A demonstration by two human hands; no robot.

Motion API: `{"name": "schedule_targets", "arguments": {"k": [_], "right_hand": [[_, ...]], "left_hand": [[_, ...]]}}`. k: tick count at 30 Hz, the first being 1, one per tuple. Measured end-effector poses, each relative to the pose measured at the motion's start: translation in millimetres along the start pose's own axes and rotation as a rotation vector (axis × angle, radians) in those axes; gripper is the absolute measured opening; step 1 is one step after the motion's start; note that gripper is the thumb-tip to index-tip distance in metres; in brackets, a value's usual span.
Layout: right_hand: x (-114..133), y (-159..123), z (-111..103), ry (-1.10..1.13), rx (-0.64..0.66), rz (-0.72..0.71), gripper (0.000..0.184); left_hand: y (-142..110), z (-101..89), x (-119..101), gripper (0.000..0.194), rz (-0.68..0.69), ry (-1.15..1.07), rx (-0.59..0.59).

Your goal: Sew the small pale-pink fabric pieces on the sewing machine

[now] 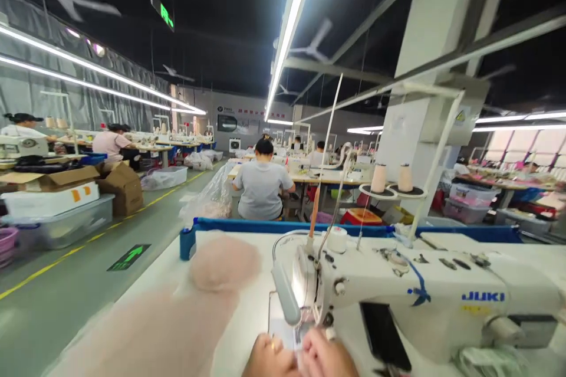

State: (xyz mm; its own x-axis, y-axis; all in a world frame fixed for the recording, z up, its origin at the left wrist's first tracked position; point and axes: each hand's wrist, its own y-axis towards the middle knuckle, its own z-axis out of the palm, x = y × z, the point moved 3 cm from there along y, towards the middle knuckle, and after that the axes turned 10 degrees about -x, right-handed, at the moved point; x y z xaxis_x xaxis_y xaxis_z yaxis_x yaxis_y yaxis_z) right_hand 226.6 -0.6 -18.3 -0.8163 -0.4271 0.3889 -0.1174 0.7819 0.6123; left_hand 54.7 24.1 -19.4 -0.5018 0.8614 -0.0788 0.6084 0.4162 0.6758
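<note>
At the bottom edge, my left hand [270,357] and my right hand [328,354] are close together, fingers curled in pinches. They are just in front of the needle area of a white sewing machine [424,288]. Something small and pale shows between them, too blurred to name. A ring is on my left hand. Left of the machine, sheer pale pink fabric [163,330] spreads over the white tabletop [252,312], with a bunched pink piece [226,262] behind it. Under the machine arm, a dark phone [385,334] lies right of my right hand.
Two peach thread cones [379,179] stand on a holder behind the machine. A blue cloth trough [283,227] runs along the table's far edge. Ahead, a person in a grey shirt [264,185] sits with their back to me. Boxes [124,188] and plastic bins line the left aisle.
</note>
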Motion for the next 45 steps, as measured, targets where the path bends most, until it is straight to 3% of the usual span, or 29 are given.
{"name": "schedule_targets", "arguments": {"k": [2, 5, 9, 13, 18, 33, 41, 45], "right_hand": [[-3, -17, 0, 0.003, 0.053, 0.047, 0.016], [-12, -28, -4, 0.038, 0.109, 0.056, 0.027], [-15, -32, -6, 0.104, 0.147, -0.052, 0.029], [-10, -31, -3, 0.074, 0.115, -0.199, 0.035], [-11, -27, -2, -0.037, 0.025, -0.285, 0.037], [-33, -34, 10, -0.215, -0.043, -0.231, 0.039], [-31, -33, 10, -0.238, -0.06, -0.263, 0.043], [-28, -33, -2, -0.163, -0.047, -0.311, 0.04]], "left_hand": [[-11, 0.8, -8, 0.023, 0.017, 0.019, 0.019], [-14, -6.2, -19, 0.015, 0.014, 0.05, 0.063], [-8, -13.7, -23, 0.016, 0.011, 0.046, 0.089], [-8, -14.3, -22, 0.012, 0.0, 0.035, 0.091], [-6, -16.3, -21, 0.008, -0.041, 0.042, 0.128], [-4, -9.4, -17, 0.017, -0.097, 0.042, 0.127], [-4, -10.4, -15, 0.019, -0.116, 0.039, 0.191], [-2, -19.3, -13, 0.024, -0.118, 0.038, 0.276]]}}
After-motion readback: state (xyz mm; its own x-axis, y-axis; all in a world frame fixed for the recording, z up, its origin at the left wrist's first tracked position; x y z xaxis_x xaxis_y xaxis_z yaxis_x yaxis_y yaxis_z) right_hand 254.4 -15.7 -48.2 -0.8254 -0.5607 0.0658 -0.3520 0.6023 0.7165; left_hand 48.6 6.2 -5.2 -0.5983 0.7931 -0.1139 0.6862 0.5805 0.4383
